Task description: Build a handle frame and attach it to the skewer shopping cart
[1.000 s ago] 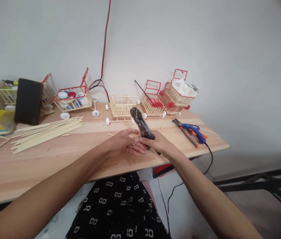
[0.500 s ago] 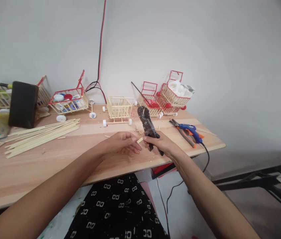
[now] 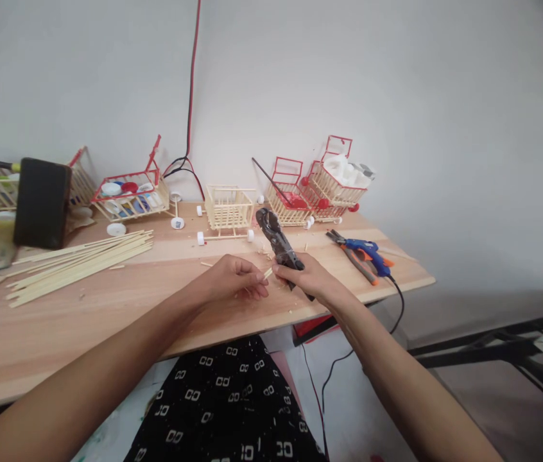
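Observation:
My right hand point(image 3: 310, 280) grips black cutting pliers point(image 3: 277, 240) by the handles, jaws pointing up and away over the wooden table point(image 3: 108, 308). My left hand point(image 3: 233, 279) sits just left of it, fingertips pinched on a short pale wooden stick piece point(image 3: 267, 273) that reaches toward my right thumb. Both hands hover near the table's front edge. Behind them stands a small unpainted stick cart point(image 3: 229, 206) with white wheels.
A bundle of long wooden sticks point(image 3: 79, 258) lies at the left. Red-trimmed stick carts point(image 3: 131, 192) point(image 3: 322, 183) line the wall. A blue glue gun point(image 3: 368, 249) and orange-handled pliers point(image 3: 358, 256) lie at the right. A black block point(image 3: 42, 202) stands far left.
The pliers tilted up and right, then swung back left. My left fingers closed tighter on the short stick piece. The view shifted slightly.

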Tool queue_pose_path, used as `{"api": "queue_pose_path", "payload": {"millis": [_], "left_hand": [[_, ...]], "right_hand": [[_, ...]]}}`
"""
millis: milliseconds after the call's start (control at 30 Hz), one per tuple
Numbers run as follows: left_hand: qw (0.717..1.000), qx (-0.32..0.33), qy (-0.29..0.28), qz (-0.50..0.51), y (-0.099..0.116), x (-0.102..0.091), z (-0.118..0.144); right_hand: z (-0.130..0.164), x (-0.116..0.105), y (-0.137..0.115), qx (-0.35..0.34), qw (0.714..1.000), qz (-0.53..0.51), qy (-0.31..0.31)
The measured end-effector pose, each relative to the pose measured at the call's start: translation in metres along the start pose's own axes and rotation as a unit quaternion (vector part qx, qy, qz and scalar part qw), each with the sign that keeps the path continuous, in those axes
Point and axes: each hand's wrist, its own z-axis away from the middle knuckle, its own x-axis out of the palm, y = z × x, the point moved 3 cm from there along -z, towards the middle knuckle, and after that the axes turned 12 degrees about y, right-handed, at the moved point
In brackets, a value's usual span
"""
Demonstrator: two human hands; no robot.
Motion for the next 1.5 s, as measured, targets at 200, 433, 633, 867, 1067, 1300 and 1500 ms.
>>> {"api": "queue_pose_path", "payload": {"millis": [200,433,633,867,1067,1300,1500], "left_hand": [[0.996,-0.007,0.049,0.081,-0.003,-0.005,-0.003],[0.998,0.010,0.067,0.016,-0.005,-0.001,-0.007],[0.993,0.064,0.083,0.054,0.007,-0.003,0.000],[0.979,0.143,0.120,0.083,0.019,-0.003,0.006],[0.968,0.176,0.171,0.056,0.024,-0.003,0.008],[0.971,0.153,0.162,0.084,0.021,-0.004,0.007],[0.972,0.152,0.151,0.094,0.019,-0.005,0.005]], "right_hand": [[-0.001,0.000,0.001,0.002,1.000,0.019,0.008],[-0.001,0.010,-0.015,-0.015,0.998,0.059,0.016],[0.007,0.002,-0.014,0.048,0.997,-0.059,-0.015],[0.040,-0.013,-0.010,0.137,0.970,-0.149,-0.131],[0.047,-0.007,-0.020,0.095,0.982,-0.082,-0.140],[0.045,-0.015,-0.025,0.000,0.991,0.116,-0.062],[0.046,-0.018,-0.032,-0.025,0.985,0.168,-0.025]]}}
